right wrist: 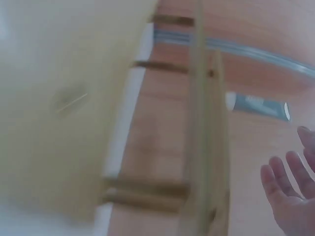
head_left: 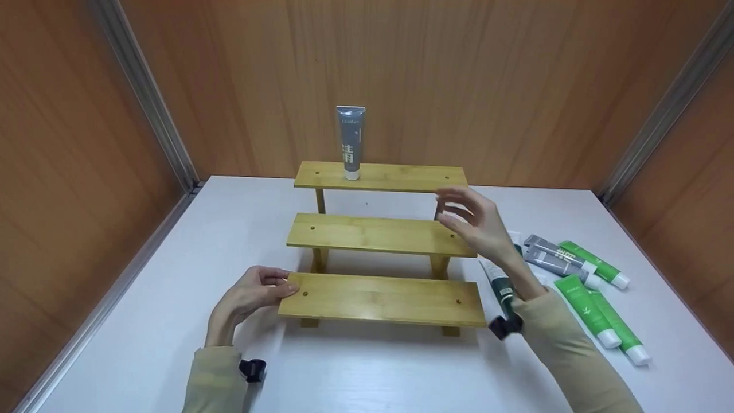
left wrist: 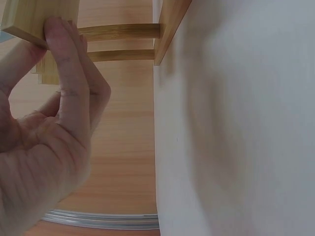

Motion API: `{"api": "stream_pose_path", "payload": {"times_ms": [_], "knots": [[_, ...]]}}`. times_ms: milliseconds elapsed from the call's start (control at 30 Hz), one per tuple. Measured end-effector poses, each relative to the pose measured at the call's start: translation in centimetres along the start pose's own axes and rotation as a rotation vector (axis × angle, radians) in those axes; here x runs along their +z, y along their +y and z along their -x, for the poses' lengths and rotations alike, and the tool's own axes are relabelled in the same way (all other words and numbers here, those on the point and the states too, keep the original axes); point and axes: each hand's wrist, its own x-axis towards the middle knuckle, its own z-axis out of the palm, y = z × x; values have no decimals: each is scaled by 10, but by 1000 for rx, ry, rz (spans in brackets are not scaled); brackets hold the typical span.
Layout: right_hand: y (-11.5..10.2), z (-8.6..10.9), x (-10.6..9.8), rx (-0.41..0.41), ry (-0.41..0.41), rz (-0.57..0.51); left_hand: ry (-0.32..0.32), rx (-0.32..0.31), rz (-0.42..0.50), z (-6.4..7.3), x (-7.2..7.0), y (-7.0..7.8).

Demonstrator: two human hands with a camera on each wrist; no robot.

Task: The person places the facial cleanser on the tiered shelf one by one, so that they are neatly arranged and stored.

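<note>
A three-tier wooden display stand [head_left: 381, 298] stands on the white table. At the left end of its lowest board, my left hand [head_left: 258, 295] pinches the corner between thumb and fingers; the left wrist view shows the fingers on the board's end [left wrist: 39, 19]. One grey-blue squeeze tube [head_left: 351, 140] is upright on its white cap on the top board, left of centre. My right hand [head_left: 473, 221] is raised by the right ends of the top and middle boards, with loosely bent fingers and nothing in them. In the right wrist view its fingers [right wrist: 283, 179] are spread apart.
To the right of the stand lie several tubes: green ones [head_left: 585, 310], grey ones [head_left: 553, 261] and dark green and white ones [head_left: 500, 287], the latter partly behind my right forearm. Wooden panels [head_left: 401, 80] with metal corner rails [head_left: 155, 103] enclose the table.
</note>
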Motion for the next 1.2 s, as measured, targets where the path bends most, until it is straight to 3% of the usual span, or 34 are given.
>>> {"api": "stream_pose_path", "payload": {"times_ms": [233,367,467,667,900,1200], "knots": [[47,91,-68,137,-54,199,6,-5,-9,2,-1,-1],[61,125,-92,180,-46,217,14,-9,-20,3,-1,-1],[66,141,-104,261,-46,213,8,-8,-4,3,-2,-2],[75,160,-117,359,-118,217,26,-23,-4,3,-2,-4],[81,167,-125,480,-198,206,24,-25,-1,3,0,-2],[85,172,-130,512,-274,154,25,-28,-22,0,2,0]]}}
